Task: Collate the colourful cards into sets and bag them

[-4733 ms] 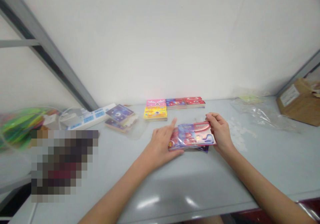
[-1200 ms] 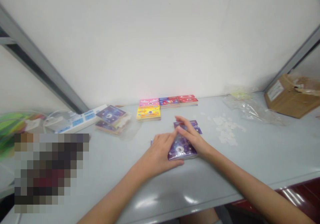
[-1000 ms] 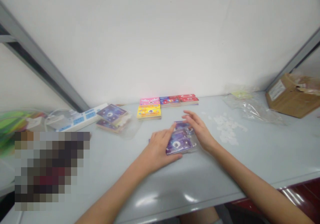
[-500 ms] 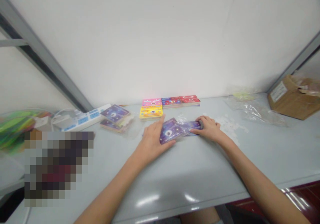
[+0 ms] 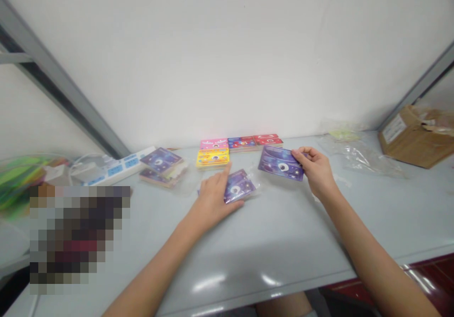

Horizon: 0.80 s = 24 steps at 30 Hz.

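Observation:
My right hand [image 5: 315, 168] is raised above the table, pinching a purple card [image 5: 282, 163] with a white moon-like figure by its right end, thumb in front. It may be a thin stack; I cannot tell. My left hand [image 5: 215, 192] lies over the left part of a purple card pack [image 5: 239, 187] in clear plastic on the table. Its thumb runs along the near edge and its index finger along the far one, holding the pack down. The other left fingers are partly hidden. A gap separates the pack from the raised card.
Along the wall lie pink [image 5: 213, 144], yellow [image 5: 213, 158], blue [image 5: 241, 143] and red [image 5: 267, 140] card stacks. More purple packs [image 5: 161, 161] sit left beside a power strip [image 5: 120, 167]. Clear plastic bags [image 5: 369, 156] and a cardboard box [image 5: 416, 137] stand right.
My right hand has lifted the purple card up and to the right, away from the bagged pack. My left hand has stayed nearly in place on the pack.

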Each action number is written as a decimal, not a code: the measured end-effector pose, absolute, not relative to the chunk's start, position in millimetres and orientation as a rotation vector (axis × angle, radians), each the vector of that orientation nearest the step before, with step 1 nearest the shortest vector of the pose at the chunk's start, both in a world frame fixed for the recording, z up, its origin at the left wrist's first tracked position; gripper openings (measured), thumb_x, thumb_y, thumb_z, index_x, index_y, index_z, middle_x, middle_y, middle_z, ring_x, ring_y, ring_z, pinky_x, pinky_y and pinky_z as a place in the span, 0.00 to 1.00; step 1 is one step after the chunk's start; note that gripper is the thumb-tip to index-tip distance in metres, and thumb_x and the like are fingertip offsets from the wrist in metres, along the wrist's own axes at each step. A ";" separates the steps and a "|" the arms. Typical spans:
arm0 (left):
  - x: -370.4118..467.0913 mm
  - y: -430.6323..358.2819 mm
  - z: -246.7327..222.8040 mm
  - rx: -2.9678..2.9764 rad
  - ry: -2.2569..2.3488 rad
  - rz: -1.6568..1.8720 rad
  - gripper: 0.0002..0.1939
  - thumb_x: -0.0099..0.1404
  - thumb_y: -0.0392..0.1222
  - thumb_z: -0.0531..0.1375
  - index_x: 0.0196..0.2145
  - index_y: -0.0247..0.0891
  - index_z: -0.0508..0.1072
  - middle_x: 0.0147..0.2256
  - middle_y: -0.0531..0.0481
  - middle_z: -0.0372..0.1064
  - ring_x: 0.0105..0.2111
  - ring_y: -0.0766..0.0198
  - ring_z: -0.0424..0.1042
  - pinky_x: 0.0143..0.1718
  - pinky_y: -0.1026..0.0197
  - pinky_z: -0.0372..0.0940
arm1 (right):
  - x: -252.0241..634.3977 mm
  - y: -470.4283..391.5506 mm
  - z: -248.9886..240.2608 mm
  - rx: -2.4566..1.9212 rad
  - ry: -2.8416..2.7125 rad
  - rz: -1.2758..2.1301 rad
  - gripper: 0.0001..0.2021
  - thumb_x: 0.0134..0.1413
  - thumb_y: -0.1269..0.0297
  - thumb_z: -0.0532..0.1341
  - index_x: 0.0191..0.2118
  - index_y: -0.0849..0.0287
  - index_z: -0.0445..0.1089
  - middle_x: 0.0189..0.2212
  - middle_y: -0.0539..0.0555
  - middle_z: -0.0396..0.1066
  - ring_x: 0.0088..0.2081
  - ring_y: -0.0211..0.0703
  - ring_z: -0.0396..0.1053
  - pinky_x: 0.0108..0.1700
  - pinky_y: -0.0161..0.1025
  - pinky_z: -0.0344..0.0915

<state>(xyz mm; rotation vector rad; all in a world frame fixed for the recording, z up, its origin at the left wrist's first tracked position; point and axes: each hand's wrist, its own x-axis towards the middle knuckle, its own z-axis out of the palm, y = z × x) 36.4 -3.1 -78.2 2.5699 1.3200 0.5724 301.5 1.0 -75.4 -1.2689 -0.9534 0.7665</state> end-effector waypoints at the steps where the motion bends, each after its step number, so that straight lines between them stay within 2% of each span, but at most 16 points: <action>1: 36.4 -3.5 -77.9 2.578 1.307 0.571 0.45 0.55 0.53 0.59 0.61 0.40 0.38 0.54 0.40 0.55 0.51 0.49 0.57 0.49 0.49 0.51 | 300.9 -0.6 -73.0 -1.236 -0.924 0.830 0.17 0.36 0.53 0.65 0.28 0.59 0.63 0.18 0.45 0.62 0.18 0.31 0.58 0.21 0.31 0.55; 6: 37.0 -3.2 -76.9 2.610 1.239 0.581 0.49 0.54 0.52 0.61 0.61 0.42 0.33 0.55 0.41 0.54 0.53 0.49 0.55 0.50 0.49 0.50 | 297.2 -4.8 -73.2 -1.325 -0.977 1.132 0.17 0.34 0.55 0.67 0.28 0.62 0.67 0.19 0.47 0.65 0.17 0.30 0.59 0.19 0.29 0.54; 10: 37.7 -3.5 -74.8 2.615 1.147 0.577 0.52 0.52 0.51 0.63 0.61 0.44 0.30 0.54 0.43 0.55 0.52 0.51 0.56 0.51 0.50 0.49 | 296.0 -3.2 -77.5 -1.304 -0.985 1.236 0.17 0.35 0.54 0.66 0.28 0.63 0.68 0.18 0.47 0.65 0.18 0.31 0.60 0.20 0.29 0.56; 17: 40.1 -9.1 -67.6 2.590 1.057 0.526 0.50 0.52 0.52 0.63 0.61 0.44 0.33 0.52 0.44 0.57 0.51 0.53 0.57 0.53 0.51 0.47 | 292.6 -1.0 -81.0 -1.267 -0.910 1.278 0.16 0.35 0.54 0.66 0.27 0.63 0.69 0.18 0.47 0.66 0.18 0.31 0.60 0.22 0.30 0.57; 21: 40.6 -9.7 -67.4 2.586 1.055 0.523 0.50 0.52 0.53 0.63 0.61 0.44 0.33 0.52 0.43 0.57 0.51 0.53 0.57 0.53 0.51 0.47 | 288.8 0.5 -84.0 -1.263 -0.881 1.211 0.17 0.35 0.53 0.65 0.28 0.62 0.70 0.20 0.48 0.68 0.20 0.33 0.62 0.24 0.32 0.59; 24: 40.5 -9.7 -68.2 2.595 1.046 0.524 0.50 0.52 0.53 0.63 0.61 0.44 0.35 0.52 0.44 0.57 0.51 0.53 0.57 0.52 0.52 0.47 | 288.0 0.8 -84.0 -1.250 -0.941 1.111 0.17 0.37 0.52 0.65 0.29 0.62 0.70 0.20 0.48 0.67 0.20 0.33 0.61 0.23 0.31 0.57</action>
